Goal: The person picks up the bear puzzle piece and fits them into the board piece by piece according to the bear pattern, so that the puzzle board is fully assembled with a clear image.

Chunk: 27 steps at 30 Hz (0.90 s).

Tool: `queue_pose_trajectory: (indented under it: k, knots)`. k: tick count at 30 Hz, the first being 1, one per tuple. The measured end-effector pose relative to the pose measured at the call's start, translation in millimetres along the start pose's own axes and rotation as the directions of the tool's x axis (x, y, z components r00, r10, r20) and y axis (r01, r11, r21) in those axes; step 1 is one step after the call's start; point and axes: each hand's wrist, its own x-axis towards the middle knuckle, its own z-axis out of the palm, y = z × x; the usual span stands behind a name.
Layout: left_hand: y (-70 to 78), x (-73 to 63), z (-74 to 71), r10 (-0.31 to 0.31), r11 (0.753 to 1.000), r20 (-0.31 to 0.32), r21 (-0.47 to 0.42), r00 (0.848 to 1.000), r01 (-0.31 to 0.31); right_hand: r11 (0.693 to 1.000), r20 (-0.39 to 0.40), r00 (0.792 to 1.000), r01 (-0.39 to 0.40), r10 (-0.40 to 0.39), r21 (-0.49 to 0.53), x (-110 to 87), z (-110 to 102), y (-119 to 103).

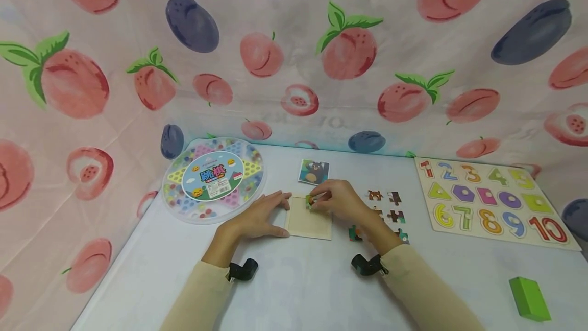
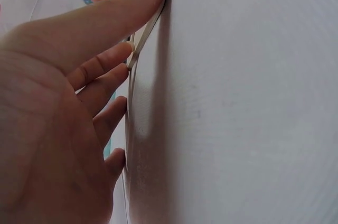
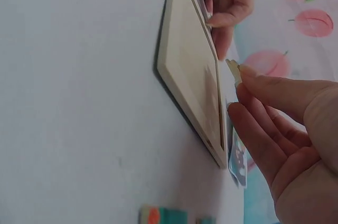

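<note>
A shallow square wooden puzzle tray (image 1: 309, 223) lies on the table with its inside bare. My left hand (image 1: 259, 217) rests at its left side, fingers spread, with the thumb and fingertips at the tray's edge in the left wrist view. Between thumb and fingers, my right hand (image 1: 342, 201) pinches a small jigsaw piece (image 1: 309, 201) over the tray's far part. In the right wrist view that piece (image 3: 233, 70) appears edge-on, above the tray surface. Several loose jigsaw pieces (image 1: 396, 216) lie right of the tray, some partly hidden by my right forearm.
Behind the tray lies a square bear picture (image 1: 314, 171). A round Chinese checkers box (image 1: 248, 203) is at the back left. A number and shape board (image 1: 493, 208) lies at the right, with a green block (image 1: 529, 299) nearer. A fruit-print cloth (image 1: 294, 60) hangs behind.
</note>
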Motion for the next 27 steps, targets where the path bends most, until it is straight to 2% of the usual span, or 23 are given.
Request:
queue_pose_trajectory:
  k: [6,15,27]
  knots:
    - [0.2,-0.4,-0.1,-0.002,1.000,0.009,0.000,1.000,0.002,1.000,0.007,1.000,-0.010,0.011,-0.027,6.4,13,-5]
    - [-0.7,-0.1,0.0,0.002,1.000,0.009,-0.001,1.000,-0.002,0.998,-0.030,1.000,-0.002,0.000,-0.066,14.3,25,-5]
    - [1.1,-0.2,-1.5,-0.020,1.000,0.013,-0.006,1.000,0.020,0.999,-0.038,0.999,0.006,-0.007,-0.033,20.6,32,-5]
